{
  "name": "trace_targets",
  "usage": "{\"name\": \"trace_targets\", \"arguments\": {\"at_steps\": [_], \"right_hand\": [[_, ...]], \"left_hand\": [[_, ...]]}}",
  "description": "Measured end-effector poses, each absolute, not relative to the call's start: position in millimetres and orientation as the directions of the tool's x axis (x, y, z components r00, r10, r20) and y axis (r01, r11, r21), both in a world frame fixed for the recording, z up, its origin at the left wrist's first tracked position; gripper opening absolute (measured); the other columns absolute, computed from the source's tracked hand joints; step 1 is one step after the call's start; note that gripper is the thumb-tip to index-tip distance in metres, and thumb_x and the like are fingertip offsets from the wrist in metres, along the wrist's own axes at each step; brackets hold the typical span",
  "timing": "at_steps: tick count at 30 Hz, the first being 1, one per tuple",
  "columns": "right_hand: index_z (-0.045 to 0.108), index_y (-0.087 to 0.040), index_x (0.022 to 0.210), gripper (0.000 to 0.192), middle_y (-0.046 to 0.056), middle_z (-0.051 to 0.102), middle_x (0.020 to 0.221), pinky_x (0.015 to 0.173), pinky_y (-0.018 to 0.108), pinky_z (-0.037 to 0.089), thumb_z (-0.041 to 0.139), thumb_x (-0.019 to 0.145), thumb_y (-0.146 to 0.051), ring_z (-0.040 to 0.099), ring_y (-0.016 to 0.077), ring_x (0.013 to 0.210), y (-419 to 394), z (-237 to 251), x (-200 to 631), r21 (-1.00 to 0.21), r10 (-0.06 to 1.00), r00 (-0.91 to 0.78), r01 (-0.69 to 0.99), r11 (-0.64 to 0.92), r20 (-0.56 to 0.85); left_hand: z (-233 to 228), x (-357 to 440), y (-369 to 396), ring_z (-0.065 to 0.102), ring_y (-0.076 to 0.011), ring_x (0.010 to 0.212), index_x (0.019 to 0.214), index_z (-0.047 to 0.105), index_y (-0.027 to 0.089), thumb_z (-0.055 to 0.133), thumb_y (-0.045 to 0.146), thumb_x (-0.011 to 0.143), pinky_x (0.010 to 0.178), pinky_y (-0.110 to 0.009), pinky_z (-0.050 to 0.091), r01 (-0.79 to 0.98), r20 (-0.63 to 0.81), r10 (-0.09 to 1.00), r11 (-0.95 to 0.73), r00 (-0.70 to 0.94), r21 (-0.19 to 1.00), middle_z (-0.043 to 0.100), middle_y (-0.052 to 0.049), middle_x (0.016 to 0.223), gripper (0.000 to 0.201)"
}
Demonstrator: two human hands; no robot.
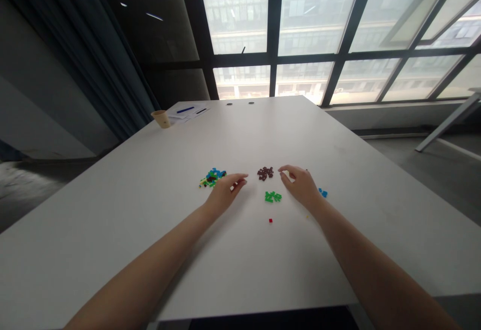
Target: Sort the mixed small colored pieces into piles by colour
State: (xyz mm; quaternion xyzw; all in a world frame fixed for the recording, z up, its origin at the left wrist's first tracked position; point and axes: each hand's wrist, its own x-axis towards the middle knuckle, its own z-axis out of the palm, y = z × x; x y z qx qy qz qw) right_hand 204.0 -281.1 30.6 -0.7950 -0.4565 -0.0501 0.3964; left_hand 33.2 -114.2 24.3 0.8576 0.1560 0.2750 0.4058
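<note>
Small plastic building bricks lie in groups on the white table. My left hand (225,191) is beside a mixed pile of bricks (213,175), partly covering its right side. Its fingers reach rightward, thumb apart from them, with nothing visible between. Just right of the dark brown bricks (265,173) is my right hand (299,184), its thumb and index finger spread with a gap. Green bricks (272,197) form a cluster nearer to me. Blue bricks (323,193) show past my right wrist, partly hidden. A tiny dark piece (307,171) peeks out behind my right knuckles.
One red brick (270,220) and a tiny yellow piece (307,216) lie nearer the front edge of the table (240,280). At the far left stand a tan cup (161,118) and papers with a blue pen (185,110). Windows rise beyond the table.
</note>
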Motion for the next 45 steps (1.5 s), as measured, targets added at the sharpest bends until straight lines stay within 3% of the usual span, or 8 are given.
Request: {"name": "trace_targets", "arguments": {"at_steps": [4, 9, 15, 24, 29, 34, 38, 45], "right_hand": [[0.065, -0.019, 0.086, 0.018, 0.002, 0.065, 0.075, 0.062, 0.024, 0.039, 0.05, 0.077, -0.02, 0.051, 0.0115, 0.06, -275.3, 31.5, 190.0, -0.598, 0.762, 0.451, 0.795, -0.105, 0.465], [0.066, -0.021, 0.086, 0.012, 0.002, 0.064, 0.075, 0.07, 0.025, 0.04, 0.06, 0.076, -0.023, 0.054, 0.0129, 0.071, -269.7, 29.4, 176.1, -0.557, 0.809, 0.233, 0.82, 0.135, 0.54], [0.067, -0.02, 0.08, 0.008, 0.0, 0.056, 0.063, 0.066, 0.025, 0.039, 0.061, 0.077, -0.024, 0.051, 0.012, 0.065, -269.4, 29.4, 167.6, -0.498, 0.776, 0.176, 0.844, 0.197, 0.606], [0.066, -0.019, 0.075, 0.009, 0.0, 0.057, 0.062, 0.067, 0.025, 0.039, 0.057, 0.077, -0.02, 0.051, 0.0121, 0.064, -269.8, 31.7, 165.3, -0.47, 0.777, 0.17, 0.864, 0.178, 0.607], [0.068, -0.02, 0.075, 0.012, 0.002, 0.063, 0.069, 0.069, 0.025, 0.04, 0.056, 0.075, -0.018, 0.055, 0.0133, 0.07, -270.7, 31.7, 173.5, -0.523, 0.886, 0.276, 0.851, -0.045, 0.373], [0.071, -0.023, 0.07, 0.016, 0.003, 0.067, 0.078, 0.07, 0.026, 0.04, 0.056, 0.069, -0.017, 0.058, 0.0156, 0.072, -272.5, 27.1, 181.0, -0.409, 0.919, 0.395, 0.84, -0.355, 0.014], [0.071, -0.024, 0.075, 0.017, 0.003, 0.069, 0.084, 0.074, 0.026, 0.04, 0.056, 0.07, -0.02, 0.06, 0.0171, 0.079, -272.6, 27.3, 175.4, -0.339, 0.905, 0.423, 0.844, -0.415, -0.056], [0.071, -0.022, 0.077, 0.015, 0.006, 0.068, 0.086, 0.07, 0.026, 0.039, 0.058, 0.071, -0.02, 0.06, 0.018, 0.08, -270.4, 24.6, 169.4, -0.294, 0.892, 0.441, 0.844, -0.449, -0.098]], "left_hand": [[23.5, 33.5, -125.7, 0.061, -0.0152, 0.073, 0.092, 0.064, 0.024, 0.063, 0.027, 0.074, 0.076, -0.027, 0.045, -0.096, 0.466, 0.393, -0.676, 0.793, 0.731, 0.068, -0.003, 0.079, 0.018], [19.0, 35.1, -124.0, 0.061, -0.0124, 0.07, 0.089, 0.06, 0.018, 0.056, 0.022, 0.081, 0.067, -0.024, 0.048, -0.258, 0.602, 0.056, -0.869, 0.797, 0.422, 0.067, -0.003, 0.075, 0.01], [19.6, 33.7, -126.5, 0.061, -0.0109, 0.07, 0.091, 0.056, 0.016, 0.054, 0.019, 0.082, 0.063, -0.021, 0.049, -0.308, 0.663, -0.039, -0.905, 0.748, 0.294, 0.066, -0.003, 0.076, 0.01], [18.2, 33.6, -125.4, 0.061, -0.0109, 0.071, 0.092, 0.056, 0.017, 0.054, 0.02, 0.083, 0.066, -0.022, 0.049, -0.284, 0.64, -0.029, -0.911, 0.768, 0.299, 0.065, -0.003, 0.075, 0.01], [14.0, 38.5, -124.8, 0.06, -0.0146, 0.087, 0.099, 0.056, 0.019, 0.053, 0.022, 0.083, 0.078, -0.028, 0.048, -0.228, 0.613, -0.013, -0.934, 0.79, 0.275, 0.065, -0.007, 0.094, 0.017], [4.0, 43.9, -112.8, 0.058, -0.0168, 0.088, 0.089, 0.061, 0.021, 0.052, 0.026, 0.083, 0.08, -0.032, 0.046, 0.001, 0.547, 0.154, -0.963, 0.823, 0.269, 0.064, -0.005, 0.095, 0.012], [1.2, 43.9, -99.7, 0.057, -0.0167, 0.086, 0.086, 0.06, 0.02, 0.05, 0.025, 0.083, 0.079, -0.032, 0.045, 0.139, 0.504, 0.323, -0.919, 0.801, 0.369, 0.062, -0.005, 0.092, 0.012], [0.8, 44.9, -95.9, 0.056, -0.015, 0.078, 0.084, 0.06, 0.019, 0.048, 0.026, 0.082, 0.079, -0.031, 0.045, 0.177, 0.458, 0.403, -0.871, 0.793, 0.459, 0.062, -0.003, 0.088, 0.014]]}}
